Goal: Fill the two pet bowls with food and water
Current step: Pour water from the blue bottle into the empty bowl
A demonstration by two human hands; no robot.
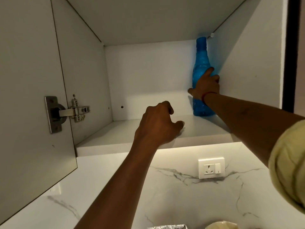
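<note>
A white cabinet door (pixel 33 96) stands open on its metal hinge (pixel 77 111) above a socket (pixel 211 167) on the marble wall (pixel 181 204).

A blue bottle (pixel 200 63) in the fingers (pixel 209 72), white cabinet (pixel 148 71) around them, grey-veined white marble (pixel 181 195) below, pale yellow sleeve (pixel 287 162).

White cabinet shelf (pixel 102 138), blue bottle (pixel 200 63) upright at back right (translucent plastic)

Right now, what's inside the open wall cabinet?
One blue bottle stands upright at the back right of the cabinet shelf, gripped by the right hand. The left hand is at the shelf's front edge. The corner behind the bottle and hand is hidden.
</note>
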